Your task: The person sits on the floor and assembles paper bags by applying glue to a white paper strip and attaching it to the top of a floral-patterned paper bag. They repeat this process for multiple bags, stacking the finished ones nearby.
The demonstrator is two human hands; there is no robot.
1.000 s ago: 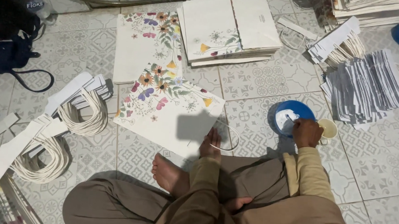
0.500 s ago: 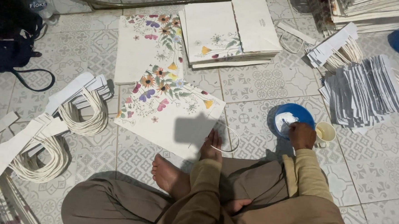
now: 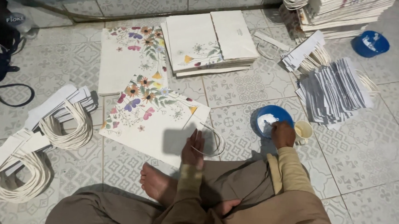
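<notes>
Sitting cross-legged on patterned tile, pressing the left hand [image 3: 193,149] flat and open on the flowered paper bag [image 3: 156,119] beside its cord handle [image 3: 209,142], dipping the closed right hand [image 3: 283,133] (perhaps pinching a small brush) into the blue bowl [image 3: 272,118] of white paste near a small cup [image 3: 303,131].

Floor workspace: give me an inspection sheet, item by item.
Surface: patterned tiled floor; person sits cross-legged on it.
Job's things: flowered paper sheet with cord loop at its edge; blue bowl of white paste; small cup.
Clutter: stack of folded bags, grey-striped strips, card strips with cord handles, second blue bowl.
Hands: left hand flat on the sheet; right hand at the bowl.
Cables: nothing seen.
Surroundings: dark bag by the wall.
</notes>
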